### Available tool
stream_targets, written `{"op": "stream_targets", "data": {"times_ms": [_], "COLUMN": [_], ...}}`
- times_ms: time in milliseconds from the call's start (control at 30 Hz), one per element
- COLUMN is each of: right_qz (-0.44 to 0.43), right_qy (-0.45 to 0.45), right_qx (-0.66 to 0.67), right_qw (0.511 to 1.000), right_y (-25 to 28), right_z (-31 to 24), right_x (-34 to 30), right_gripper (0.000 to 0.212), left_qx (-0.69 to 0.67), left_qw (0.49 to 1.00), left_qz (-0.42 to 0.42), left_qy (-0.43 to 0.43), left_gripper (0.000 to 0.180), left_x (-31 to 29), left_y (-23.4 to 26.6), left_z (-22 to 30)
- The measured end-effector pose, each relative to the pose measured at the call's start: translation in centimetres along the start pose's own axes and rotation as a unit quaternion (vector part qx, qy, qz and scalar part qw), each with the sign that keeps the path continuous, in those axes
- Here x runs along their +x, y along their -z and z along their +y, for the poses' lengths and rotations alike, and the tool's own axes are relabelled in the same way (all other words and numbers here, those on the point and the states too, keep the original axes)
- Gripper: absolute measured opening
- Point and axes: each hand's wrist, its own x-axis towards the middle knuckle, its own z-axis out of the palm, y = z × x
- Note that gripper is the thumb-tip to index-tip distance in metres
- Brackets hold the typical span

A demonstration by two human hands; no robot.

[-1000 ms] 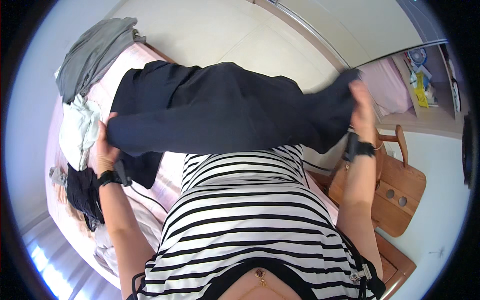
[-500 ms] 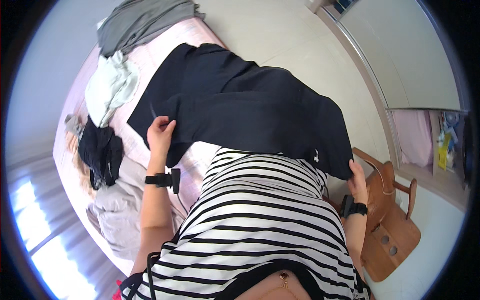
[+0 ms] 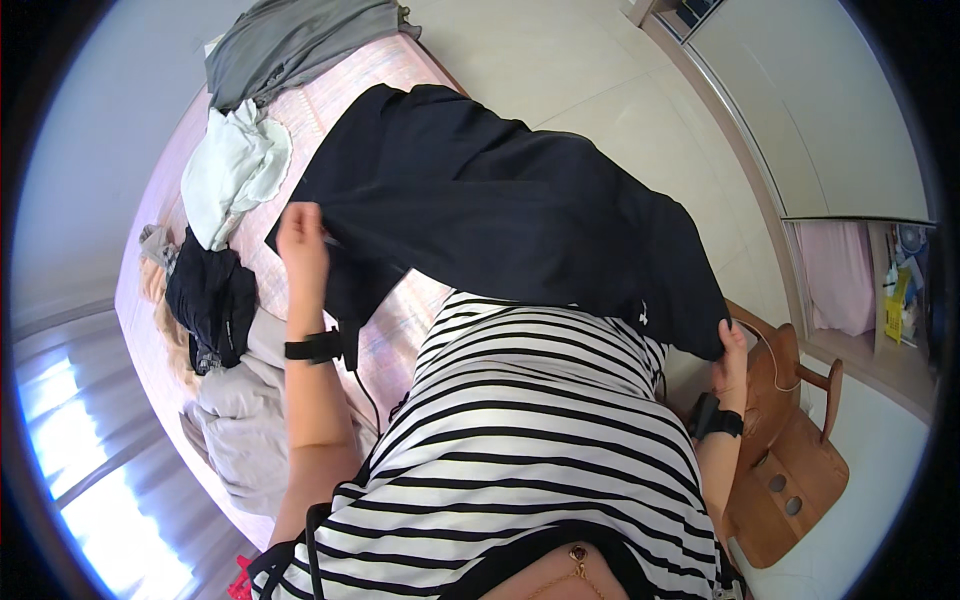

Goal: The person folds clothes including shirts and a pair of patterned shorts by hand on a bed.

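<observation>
Above the pink bed (image 3: 395, 330), a dark navy garment (image 3: 500, 210) is stretched out between both hands and hangs in front of the person's black-and-white striped top (image 3: 520, 430). The left hand (image 3: 300, 240) is closed on one edge of the garment at its left end, fingers folded around the fabric, with a black wrist strap (image 3: 318, 346) on the forearm just below. The right hand (image 3: 730, 345) is closed on the opposite lower corner of the garment, at the person's right side, and it too carries a black wrist strap (image 3: 718, 420). The garment spans diagonally from upper left to lower right; its upper part lies over the bed edge and the pale tiled floor (image 3: 580, 70) beyond. On the bed, left of the left hand, a pale green garment (image 3: 235, 170) lies crumpled, with a grey garment (image 3: 290, 40) above it at the far end of the bed. A black garment (image 3: 210, 300) is bunched below the pale green one, and a light grey garment (image 3: 240, 430) lies nearer the lower bed edge. A wooden chair (image 3: 790, 450) stands just beside the right hand, to the person's right. White cabinet doors (image 3: 830, 110) run along the upper right, with an open shelf (image 3: 880, 290) of small items below them.
</observation>
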Motion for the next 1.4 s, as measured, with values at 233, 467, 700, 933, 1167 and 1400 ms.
{"op": "stream_targets", "data": {"times_ms": [233, 467, 700, 933, 1167, 1400], "right_qz": [0.023, 0.061, 0.02, 0.035, 0.017, 0.011], "right_qy": [0.006, 0.05, 0.156, 0.014, -0.015, -0.019], "right_qx": [-0.01, -0.008, 0.073, -0.031, -0.003, -0.003], "right_qw": [1.0, 0.997, 0.985, 0.999, 1.0, 1.0], "right_y": [0.6, -1.7, 1.1, 3.3, 2.4, 2.8], "right_z": [-0.1, -4.4, -7.1, 0.8, 1.0, 1.6], "right_x": [0.8, -0.2, -1.1, -1.7, -1.6, -1.6], "right_gripper": [0.036, 0.03, 0.028, 0.029, 0.02, 0.025], "left_qx": [-0.179, -0.162, -0.245, -0.164, -0.264, -0.19], "left_qw": [0.94, 0.972, 0.939, 0.924, 0.93, 0.928], "left_qz": [-0.17, -0.165, -0.238, -0.325, -0.247, -0.305], "left_qy": [0.237, 0.028, 0.035, 0.117, 0.063, 0.101], "left_gripper": [0.028, 0.047, 0.054, 0.049, 0.04, 0.053], "left_x": [4.2, 6.6, 10.1, 7.4, 8.5, 7.2], "left_y": [-3.1, -3.3, 0.4, 0.9, -3.7, -7.6], "left_z": [1.8, 1.6, 7.0, 2.8, 4.5, 3.6]}}
